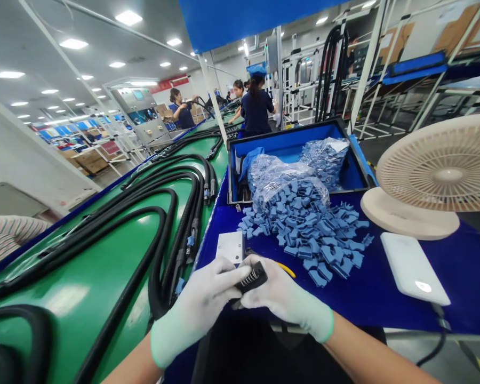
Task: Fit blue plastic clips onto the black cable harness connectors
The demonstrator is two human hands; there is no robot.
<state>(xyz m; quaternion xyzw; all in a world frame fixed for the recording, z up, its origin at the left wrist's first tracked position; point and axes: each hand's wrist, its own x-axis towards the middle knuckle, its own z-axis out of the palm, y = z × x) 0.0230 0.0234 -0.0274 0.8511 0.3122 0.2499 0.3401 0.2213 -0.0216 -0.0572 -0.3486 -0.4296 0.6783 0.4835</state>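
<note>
Both my hands wear white gloves with green cuffs and meet over the near edge of the blue table. My left hand (208, 296) has its fingers closed on one end of a small black plastic part with a metal coil spring (255, 276). The other end sits in my right hand (282, 293), whose fingers wrap round it from behind and below. Just beyond the hands stands a white block (230, 246) with small holes. A tool with a yellow handle (287, 270) lies partly hidden behind my right hand. Blue plastic clips (316, 229) are heaped farther right.
Clear plastic bags (284, 173) of clips lie in and spill from a blue bin (280, 144). At right are a beige fan (444, 173) and a white device (414, 266) with a cable. Black hoses (140, 256) cover the green belt (68, 290) at left. Several people work farther back.
</note>
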